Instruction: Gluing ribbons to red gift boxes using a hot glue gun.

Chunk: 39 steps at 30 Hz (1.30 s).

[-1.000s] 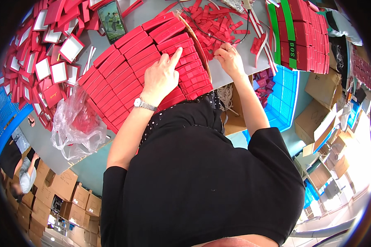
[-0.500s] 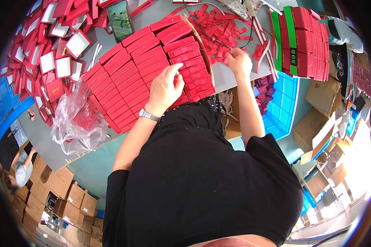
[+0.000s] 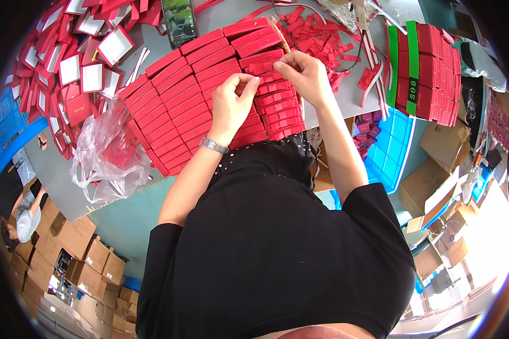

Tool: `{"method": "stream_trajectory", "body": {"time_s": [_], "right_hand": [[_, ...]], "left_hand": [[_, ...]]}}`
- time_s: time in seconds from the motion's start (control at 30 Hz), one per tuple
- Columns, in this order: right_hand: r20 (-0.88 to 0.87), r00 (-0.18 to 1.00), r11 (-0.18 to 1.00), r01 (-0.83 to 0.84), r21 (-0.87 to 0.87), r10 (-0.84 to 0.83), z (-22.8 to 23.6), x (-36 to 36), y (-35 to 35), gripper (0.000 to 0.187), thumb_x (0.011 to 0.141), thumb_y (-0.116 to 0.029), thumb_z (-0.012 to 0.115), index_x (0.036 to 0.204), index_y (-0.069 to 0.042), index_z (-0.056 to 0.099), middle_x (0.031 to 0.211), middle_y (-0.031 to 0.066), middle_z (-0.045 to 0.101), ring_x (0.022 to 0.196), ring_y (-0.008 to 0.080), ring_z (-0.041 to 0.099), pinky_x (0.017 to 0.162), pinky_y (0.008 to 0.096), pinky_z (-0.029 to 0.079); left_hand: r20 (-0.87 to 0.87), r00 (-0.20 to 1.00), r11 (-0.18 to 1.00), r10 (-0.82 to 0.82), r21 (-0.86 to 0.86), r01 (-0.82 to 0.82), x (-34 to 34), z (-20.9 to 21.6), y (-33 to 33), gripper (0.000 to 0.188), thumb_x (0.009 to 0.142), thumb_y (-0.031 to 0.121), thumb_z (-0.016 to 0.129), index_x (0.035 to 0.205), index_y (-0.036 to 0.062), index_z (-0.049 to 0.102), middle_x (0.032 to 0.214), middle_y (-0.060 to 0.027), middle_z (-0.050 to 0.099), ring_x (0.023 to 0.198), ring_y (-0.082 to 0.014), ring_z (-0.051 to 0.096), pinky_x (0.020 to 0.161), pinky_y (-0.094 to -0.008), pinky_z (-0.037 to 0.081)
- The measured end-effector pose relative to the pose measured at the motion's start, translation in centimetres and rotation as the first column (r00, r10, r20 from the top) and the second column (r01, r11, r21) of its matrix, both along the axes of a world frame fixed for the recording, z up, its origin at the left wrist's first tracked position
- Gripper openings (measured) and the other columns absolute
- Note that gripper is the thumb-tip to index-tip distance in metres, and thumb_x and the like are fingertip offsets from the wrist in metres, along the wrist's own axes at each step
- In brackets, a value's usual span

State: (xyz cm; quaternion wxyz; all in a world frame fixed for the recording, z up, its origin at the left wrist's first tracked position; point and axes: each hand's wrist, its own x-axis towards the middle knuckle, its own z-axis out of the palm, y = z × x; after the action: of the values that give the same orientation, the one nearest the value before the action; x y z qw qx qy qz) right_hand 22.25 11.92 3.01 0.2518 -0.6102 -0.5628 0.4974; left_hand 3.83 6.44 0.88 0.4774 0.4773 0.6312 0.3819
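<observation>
Head view, red boxes (image 3: 178, 104) beneath left hand (image 3: 232, 105)

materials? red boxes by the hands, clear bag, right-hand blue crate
Red boxes: probably paper-covered card, low sheen; crisp edges, flat faces. Core hidden.
Bag: thin, glossy plastic film; see-through, crinkled, bright highlights.
Crate: likely moulded plastic, smooth finish; even blue, gridded walls.

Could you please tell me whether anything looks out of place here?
Yes: white-lined boxes on the left lie in a jumbled heap, facing different ways, unlike the red boxes packed in neat rows.
</observation>
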Motion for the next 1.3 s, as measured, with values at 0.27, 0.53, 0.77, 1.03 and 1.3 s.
{"method": "stream_trajectory", "body": {"time_s": [0.27, 0.53, 0.77, 1.03, 1.3], "right_hand": [[0.223, 0.975, 0.995, -0.032, 0.091, 0.011, -1.5, -1.7, 1.4, 0.021, 0.084, -0.022, 0.075, 0.093, -0.003, 0.072, 0.067, 0.0034, 0.065, 0.06, 0.0071, 0.056, 0.057, 0.0251, 0.046], [0.272, 0.962, 0.995, -0.053, 0.084, 0.028, -2.1, -1.8, 1.7, 0.02, 0.083, -0.022, 0.076, 0.092, -0.004, 0.072, 0.069, 0.0043, 0.068, 0.059, 0.0082, 0.058, 0.057, 0.0253, 0.047], [0.334, 0.941, 0.974, -0.021, 0.225, -0.056, -2.3, -2.2, 1.3, 0.023, 0.079, -0.03, 0.076, 0.082, -0.008, 0.07, 0.068, 0.0073, 0.066, 0.064, 0.0244, 0.066, 0.06, 0.0362, 0.051], [0.469, 0.874, 0.929, -0.061, 0.364, -0.126, -2.9, -2.7, 1.3, 0.025, 0.077, -0.027, 0.079, 0.087, -0.008, 0.067, 0.069, 0.0047, 0.064, 0.07, 0.02, 0.063, 0.063, 0.0318, 0.05], [0.073, 0.879, 0.866, 0.445, 0.23, -0.471, -6.0, 1.7, 1.2, 0.018, 0.081, -0.018, 0.076, 0.089, -0.005, 0.066, 0.068, 0.0044, 0.065, 0.064, 0.0151, 0.062, 0.062, 0.0315, 0.05]], "left_hand": [[-0.574, 0.814, 0.926, -0.095, 0.25, 0.284, -1.8, -0.4, -0.1, 0.027, 0.084, 0.007, 0.064, 0.11, 0.0119, 0.064, 0.091, -0.0065, 0.06, 0.073, -0.0282, 0.065, 0.062, -0.0385, 0.054], [-0.686, 0.708, 0.901, -0.168, 0.184, 0.392, -1.8, -0.3, 0.2, 0.05, 0.079, 0.008, 0.065, 0.128, 0.0154, 0.06, 0.088, -0.0059, 0.054, 0.069, -0.0251, 0.063, 0.058, -0.0376, 0.054], [-0.76, 0.611, 0.883, -0.223, 0.108, 0.456, -1.6, -0.5, 0.4, 0.055, 0.078, 0.012, 0.065, 0.132, 0.0123, 0.057, 0.089, -0.0076, 0.053, 0.068, -0.0257, 0.063, 0.055, -0.0384, 0.055], [-0.787, 0.574, 0.88, -0.225, 0.088, 0.467, -1.3, -0.1, 0.5, 0.054, 0.079, 0.012, 0.065, 0.132, 0.0114, 0.058, 0.089, -0.0082, 0.053, 0.068, -0.0252, 0.063, 0.055, -0.0378, 0.055], [-0.779, 0.567, 0.862, -0.266, 0.071, 0.502, -1.1, 0.4, 1.1, 0.06, 0.079, 0.009, 0.063, 0.138, 0.0145, 0.053, 0.088, -0.0084, 0.053, 0.067, -0.0246, 0.064, 0.053, -0.0377, 0.055]]}}
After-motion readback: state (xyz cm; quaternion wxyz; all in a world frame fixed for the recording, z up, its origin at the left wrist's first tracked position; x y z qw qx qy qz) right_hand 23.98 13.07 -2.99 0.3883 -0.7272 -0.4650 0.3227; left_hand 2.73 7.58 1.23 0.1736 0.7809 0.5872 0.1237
